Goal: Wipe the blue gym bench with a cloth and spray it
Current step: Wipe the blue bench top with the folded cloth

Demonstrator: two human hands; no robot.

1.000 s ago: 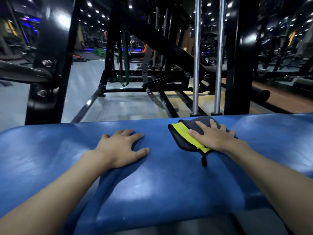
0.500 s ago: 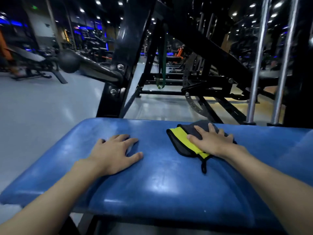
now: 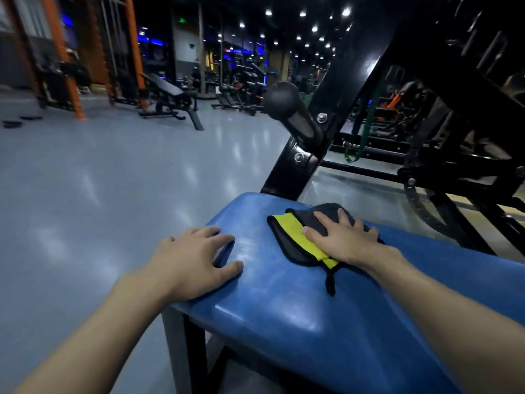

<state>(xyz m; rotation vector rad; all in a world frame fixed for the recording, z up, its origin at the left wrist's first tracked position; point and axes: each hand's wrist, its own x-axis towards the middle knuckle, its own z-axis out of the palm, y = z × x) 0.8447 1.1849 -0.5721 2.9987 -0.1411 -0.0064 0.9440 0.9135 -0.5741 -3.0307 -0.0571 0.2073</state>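
Left of frame: grey gym floor (image 3: 113, 180), with other machines in the dim upper left.

Centre left: the left hand (image 3: 196, 257) rests palm down on the bench (image 3: 298, 322) at its rounded end, fingers spread and lightly bent, holding nothing.

Centre: the bench is a blue padded slab. Its long axis runs from the centre of the frame out to the lower right, and the rounded end points toward the upper left.

Centre right: the cloth (image 3: 292, 237), yellow and dark grey, lies flat on the pad near that end. Its yellow band runs from upper left to lower right, and its hanging loop trails toward the bottom of the frame. The right hand (image 3: 343, 237) presses on it with straight, spread fingers, palm down, not gripping.

Right: a black machine frame (image 3: 335, 89) rises behind the bench.

Progress, as a judgement: wiping is in hand near the bench end. The pad shows sheen, but which parts are wiped cannot be told. No spray bottle is in view, so spraying appears left to do.
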